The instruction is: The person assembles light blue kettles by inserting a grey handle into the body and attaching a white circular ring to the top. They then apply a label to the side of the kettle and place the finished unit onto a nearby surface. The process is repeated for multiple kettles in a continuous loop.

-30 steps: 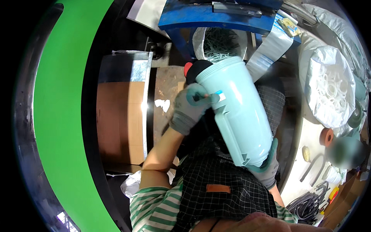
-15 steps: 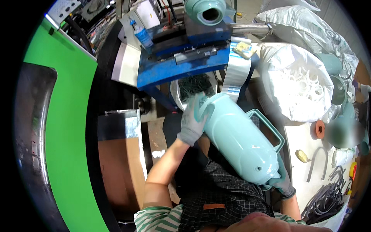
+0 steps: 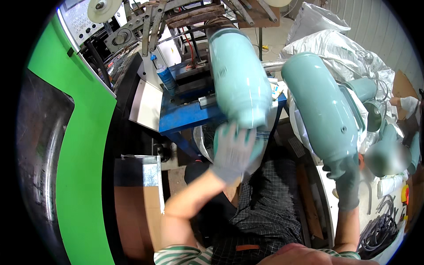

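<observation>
A glossy pale teal plastic jug shell [image 3: 238, 73] is on the machine ahead, its narrow neck toward me. My left hand [image 3: 234, 152], in a grey-and-green glove and smeared by motion, has its fingers over that neck. To the right, my gloved right hand [image 3: 346, 181] is closed on the lower end of another jug shell [image 3: 318, 101]. This one is raised and tilted, with its handle [image 3: 353, 110] on the right side and a small hole near its lower end.
Ahead stands the blue machine table [image 3: 185, 117], with a spray bottle [image 3: 165, 77] on it. White sacks [image 3: 340, 48], more teal shells [image 3: 364, 88] and grey tubing [image 3: 380, 229] are at right. Another person's gloved hand [image 3: 408, 105] shows there. An open carton [image 3: 137, 212] stands left.
The right hand has lifted its jug shell up and to the right. My left hand has left that shell's rim and moved to the neck of the one on the machine, which now extends nearer.
</observation>
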`<state>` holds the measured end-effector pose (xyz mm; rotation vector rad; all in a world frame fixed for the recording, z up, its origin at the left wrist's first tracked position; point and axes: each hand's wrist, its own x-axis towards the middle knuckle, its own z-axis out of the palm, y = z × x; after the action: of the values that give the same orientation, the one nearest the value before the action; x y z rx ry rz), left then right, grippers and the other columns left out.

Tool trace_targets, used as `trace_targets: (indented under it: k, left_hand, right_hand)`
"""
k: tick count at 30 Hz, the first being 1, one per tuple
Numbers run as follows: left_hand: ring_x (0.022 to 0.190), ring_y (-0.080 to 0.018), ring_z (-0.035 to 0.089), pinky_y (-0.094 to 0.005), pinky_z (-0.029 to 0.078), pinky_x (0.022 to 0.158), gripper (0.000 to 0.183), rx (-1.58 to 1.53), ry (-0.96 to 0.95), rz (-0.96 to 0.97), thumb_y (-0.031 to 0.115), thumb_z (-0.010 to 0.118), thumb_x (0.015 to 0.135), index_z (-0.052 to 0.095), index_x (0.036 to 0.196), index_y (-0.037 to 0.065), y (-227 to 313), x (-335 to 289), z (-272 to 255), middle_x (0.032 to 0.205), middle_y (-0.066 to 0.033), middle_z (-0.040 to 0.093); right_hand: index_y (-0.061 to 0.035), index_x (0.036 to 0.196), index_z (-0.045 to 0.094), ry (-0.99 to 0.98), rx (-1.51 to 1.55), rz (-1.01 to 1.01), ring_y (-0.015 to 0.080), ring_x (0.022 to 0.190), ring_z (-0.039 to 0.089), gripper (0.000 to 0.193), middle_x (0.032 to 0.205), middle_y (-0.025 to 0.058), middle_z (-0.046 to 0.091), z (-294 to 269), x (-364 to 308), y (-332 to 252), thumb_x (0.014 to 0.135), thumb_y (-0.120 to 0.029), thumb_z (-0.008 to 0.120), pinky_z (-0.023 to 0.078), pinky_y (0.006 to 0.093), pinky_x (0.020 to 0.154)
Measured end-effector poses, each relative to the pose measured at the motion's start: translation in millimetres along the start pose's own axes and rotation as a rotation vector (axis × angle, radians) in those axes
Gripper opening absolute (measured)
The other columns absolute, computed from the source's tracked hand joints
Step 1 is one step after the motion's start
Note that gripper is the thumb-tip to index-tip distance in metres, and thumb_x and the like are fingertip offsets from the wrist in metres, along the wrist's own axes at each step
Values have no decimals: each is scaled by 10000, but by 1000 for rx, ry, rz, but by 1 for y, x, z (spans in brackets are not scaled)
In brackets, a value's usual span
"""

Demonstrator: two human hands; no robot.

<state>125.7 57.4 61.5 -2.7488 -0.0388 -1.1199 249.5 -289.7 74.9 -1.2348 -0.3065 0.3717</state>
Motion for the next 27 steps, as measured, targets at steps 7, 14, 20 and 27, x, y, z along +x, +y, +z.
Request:
trace_targets:
  k: [7, 14, 20, 27]
  left_hand:
    - [769, -222, 568, -397, 464, 613, 177, -357, 152, 74, 277, 784, 731, 697, 872, 215, 31, -123, -81, 931, 22, 569]
    - [796, -191, 598, -414, 482, 692, 228, -667, -77, 160, 291, 706, 621, 704, 831, 203, 72, -133, -69, 995, 43, 665]
    - [849, -215, 602, -454, 484, 758, 192, -587, -143, 8, 233, 723, 661, 726, 853, 250, 71, -163, -81, 1041, 69, 681]
    - [931, -274, 589, -481, 467, 780, 136, -632, -208, -26, 229, 731, 783, 687, 905, 188, 74, -169, -72, 1008, 11, 648]
  right_hand:
    - [-61, 1546, 393, -191, 72, 62, 265, 959, 724, 721, 1238, 190, 662, 144, 98, -5, 1024, -516, 593, 582, 315, 655]
    - [-134, 1512, 431, -419, 583, 238, 364, 1233, 616, 630, 1450, 173, 520, 295, 281, 50, 975, -357, 674, 621, 457, 929]
    - [-167, 1532, 467, -567, 908, 154, 373, 1320, 576, 655, 1492, 153, 543, 341, 302, 60, 948, -406, 641, 582, 533, 1023]
    - [-80, 1413, 571, -380, 659, 364, 307, 1132, 707, 485, 1305, 117, 682, 271, 225, 97, 1078, -431, 575, 641, 438, 855]
